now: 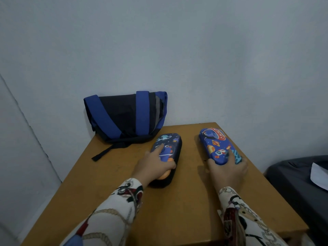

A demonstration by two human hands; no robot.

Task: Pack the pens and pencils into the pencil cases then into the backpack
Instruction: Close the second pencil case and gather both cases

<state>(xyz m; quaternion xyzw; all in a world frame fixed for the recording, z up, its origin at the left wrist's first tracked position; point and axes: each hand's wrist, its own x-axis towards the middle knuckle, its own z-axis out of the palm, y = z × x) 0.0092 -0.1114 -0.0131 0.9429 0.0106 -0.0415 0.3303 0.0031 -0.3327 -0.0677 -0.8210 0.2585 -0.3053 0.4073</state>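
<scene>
Two closed space-print pencil cases lie on the wooden table [113, 189]. My left hand [152, 167] grips the near end of the dark case [171, 144], with fingers laid over its lid. My right hand [229, 168] grips the near end of the brighter blue case [213, 142], which is tilted up slightly off the table. A black backpack [124, 116] with blue straps leans against the wall at the table's back left; its opening is hidden from me. No loose pens or pencils are visible.
A black strap [104, 152] trails from the backpack onto the table. The table's right edge drops off to a dark grey surface [292, 176] with a white sheet [319, 174] on it. A wall stands close behind and at the left.
</scene>
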